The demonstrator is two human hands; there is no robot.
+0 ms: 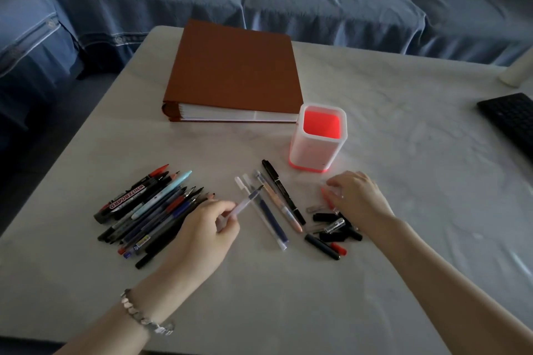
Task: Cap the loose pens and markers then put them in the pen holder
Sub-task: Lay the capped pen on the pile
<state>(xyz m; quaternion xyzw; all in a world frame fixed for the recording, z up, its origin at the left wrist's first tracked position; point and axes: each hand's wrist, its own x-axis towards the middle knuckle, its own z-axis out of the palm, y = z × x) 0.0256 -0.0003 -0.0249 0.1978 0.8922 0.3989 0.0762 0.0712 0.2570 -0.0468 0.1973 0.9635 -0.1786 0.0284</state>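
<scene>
My left hand (207, 228) holds an uncapped clear-barrelled pen (248, 200), tip pointing up and right. To its left lies a pile of uncapped pens and markers (150, 210), one labelled WHITEBOARD. Several capped pens (271, 207) lie side by side in the middle. My right hand (354, 196) rests fingers-down on a heap of loose caps (334, 230), touching a red cap (327, 197); whether it grips one is unclear. The white pen holder (318, 138), red inside, stands empty just beyond my right hand.
A thick brown binder (233, 72) lies behind the holder. A black keyboard (513, 121) sits at the table's right edge, a white cylinder (519, 72) beyond it. A blue sofa (317, 0) lines the far side. A paper clip (313, 208) lies beside the caps.
</scene>
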